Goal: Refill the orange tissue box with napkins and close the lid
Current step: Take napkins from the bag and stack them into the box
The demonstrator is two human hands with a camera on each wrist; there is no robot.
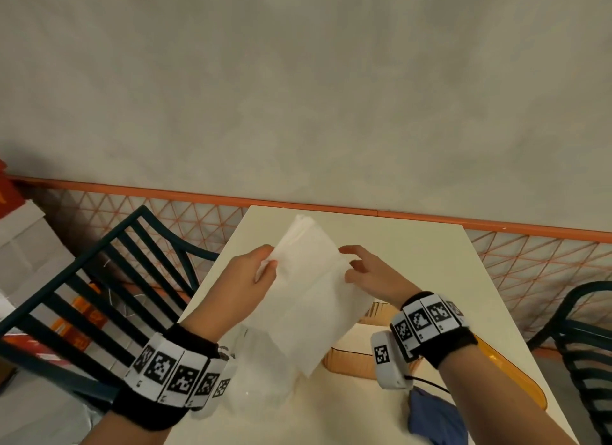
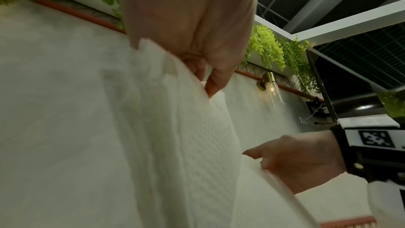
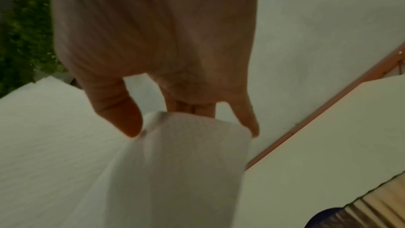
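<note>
A stack of white napkins [image 1: 308, 279] is held up above the cream bench [image 1: 414, 255], at the centre of the head view, tilted so that its far end points to the upper left of the frame. The left hand [image 1: 246, 279] pinches the stack's left edge, thumb on the near face and fingers behind, so this grip is grasping the napkins. The right hand [image 1: 367, 272] meets the right edge; in the right wrist view its thumb [image 3: 118, 115] and fingers pinch a folded corner of the napkins [image 3: 186, 153], so this grip too is grasping them. In the left wrist view the napkins [image 2: 153, 145] fill the lower left, with the right hand [image 2: 302, 160] at their lower right edge. The orange tissue box [image 1: 357, 355] stands on the bench in the lower centre-right of the head view, below the raised stack and partly hidden by it and the right wrist. A dark green chair [image 1: 109, 279] stands at the left of the frame.
</note>
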